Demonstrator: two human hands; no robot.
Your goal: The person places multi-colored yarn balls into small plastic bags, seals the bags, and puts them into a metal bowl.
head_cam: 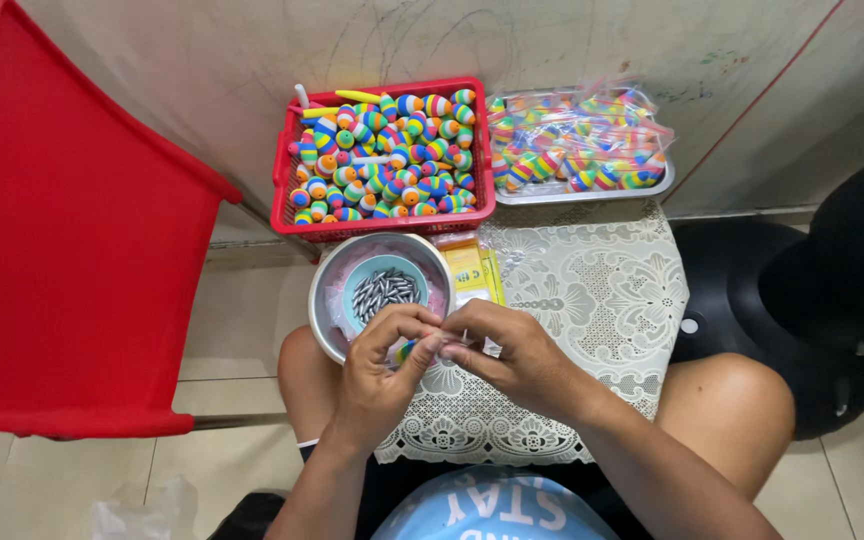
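Over the lace-covered desk [602, 300]: left hand [377, 375] and right hand [517, 355] pinched together on a small striped float [408, 350].
Left grip clamped on the float, just beside the metal bowl [324, 300]; right grip closed near its end, on what exactly — cannot tell. Best done low over the cloth, float steadied by the left, fine work from right fingertips only. Grey weights [384, 290] in the inner blue bowl within reach. Red basket [284, 190] of striped floats and tray [592, 192] of bagged ones well apart, beyond. Float mostly hidden by fingers; any line or pin too small to make out.
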